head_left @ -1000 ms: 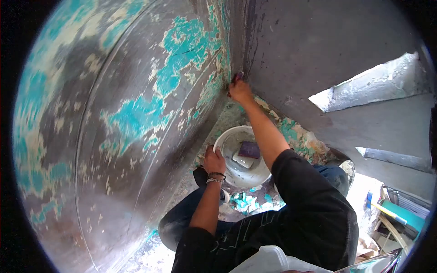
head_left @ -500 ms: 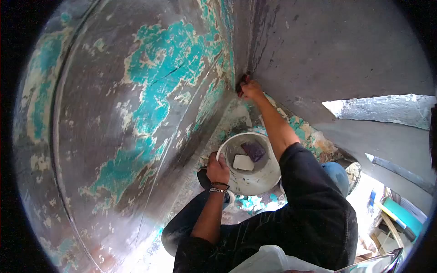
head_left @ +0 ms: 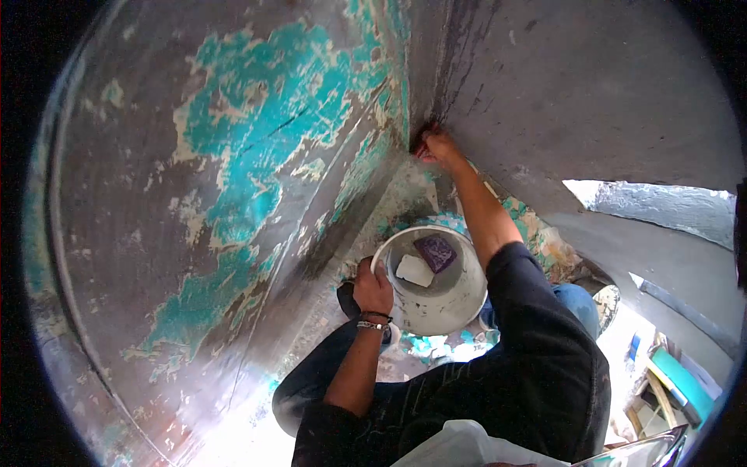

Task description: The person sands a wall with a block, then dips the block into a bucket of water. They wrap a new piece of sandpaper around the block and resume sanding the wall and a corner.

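My left hand (head_left: 373, 287) is closed on the near-left rim of a pale, smudged bucket (head_left: 437, 311). Inside the bucket lie a white, block-like piece (head_left: 415, 271) and a purple, sponge-like piece (head_left: 436, 254). Beyond the bucket, my right arm reaches down into the corner where the walls meet. There my right hand (head_left: 442, 148) is closed around a small dark-red thing (head_left: 422, 148), mostly hidden by the fingers, and its kind cannot be made out. The hand is at the foot of the corner, close to the wall surfaces.
On the left rises a wall (head_left: 272, 101) with peeling turquoise paint; a grey wall (head_left: 591, 93) stands on the right, with dark drip marks near the corner. Turquoise paint flakes (head_left: 436, 346) lie on the floor by the bucket. Planks and a teal item (head_left: 683, 373) sit at lower right.
The view has shifted slightly. My right hand stays in the corner, its wrist turned a little. The bucket has tilted slightly, and the pieces inside sit at a different angle. My left hand keeps its hold.
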The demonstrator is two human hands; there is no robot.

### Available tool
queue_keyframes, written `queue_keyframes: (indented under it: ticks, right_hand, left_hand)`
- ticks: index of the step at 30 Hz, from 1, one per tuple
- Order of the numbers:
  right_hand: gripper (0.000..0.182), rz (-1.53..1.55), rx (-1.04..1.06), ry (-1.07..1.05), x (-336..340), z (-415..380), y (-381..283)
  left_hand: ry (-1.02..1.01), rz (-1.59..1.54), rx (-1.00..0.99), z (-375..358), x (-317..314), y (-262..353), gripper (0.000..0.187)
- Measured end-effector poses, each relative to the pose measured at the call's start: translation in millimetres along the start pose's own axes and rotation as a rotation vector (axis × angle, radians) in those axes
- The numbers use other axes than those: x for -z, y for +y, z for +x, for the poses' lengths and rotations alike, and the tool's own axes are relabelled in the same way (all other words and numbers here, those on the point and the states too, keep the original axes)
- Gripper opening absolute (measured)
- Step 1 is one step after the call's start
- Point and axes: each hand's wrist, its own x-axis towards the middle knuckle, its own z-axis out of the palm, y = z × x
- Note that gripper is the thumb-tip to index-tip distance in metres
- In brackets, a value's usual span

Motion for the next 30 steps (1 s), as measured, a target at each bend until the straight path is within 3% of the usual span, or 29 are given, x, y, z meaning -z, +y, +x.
queue_keyframes:
  ticks: [2,5,8,9,13,15,18,22,23,25,27,30]
  right_hand:
    - [0.035,-0.048,-0.004,-0.148,-1.9,81.3,54.9]
    - [0.034,-0.15,0.047,-0.244,-5.8,24.5,47.6]
    - [0.036,0.065,0.025,-0.135,-10.0,25.0,44.4]
    - [0.034,0.105,-0.096,-0.01,-5.2,10.3,17.4]
    - [0.031,0.043,0.015,0.002,-7.2,41.4,45.1]
    - [0.03,-0.229,0.061,-0.11,-9.1,8.3,28.2]
    - [0.032,-0.077,-0.075,-0.087,1.3,32.0,39.5]
    - [0.032,0.001,0.019,0.009,-9.2,48.3,52.5]
    - [0.03,-0.168,0.15,0.031,-10.6,73.9,72.2]
    - [0.029,-0.352,0.306,0.052,-5.1,68.8,51.8]
    - [0.031,-0.039,0.118,-0.08,4.0,-4.1,-0.4]
    - [0.033,0.059,0.214,0.077,4.7,-34.1,-25.1]
  left_hand:
    - [-0.021,0.014,0.042,0.3,2.5,4.1,0.023]
    - [-0.034,-0.01,0.06,-2.2,-0.7,1.5,0.023]
    - [-0.026,-0.007,0.036,-1.0,-2.3,1.2,0.023]
    - [-0.022,0.015,0.045,-2.0,-0.3,3.1,0.023]
    - [-0.028,0.037,0.067,-2.6,2.2,6.8,0.022]
    - [-0.017,0.015,0.067,3.9,0.6,7.9,0.022]
    - [-0.028,0.026,0.081,0.0,0.4,8.1,0.023]
    - [-0.011,0.071,0.045,-2.3,4.6,9.3,0.023]
    - [-0.028,0.056,0.06,-1.9,4.9,7.9,0.026]
    - [-0.024,0.024,0.073,2.2,0.8,7.0,0.03]
    - [0.018,0.028,0.032,0.5,-3.1,1.4,0.03]
    - [0.039,0.029,0.019,0.6,-2.6,5.6,0.029]
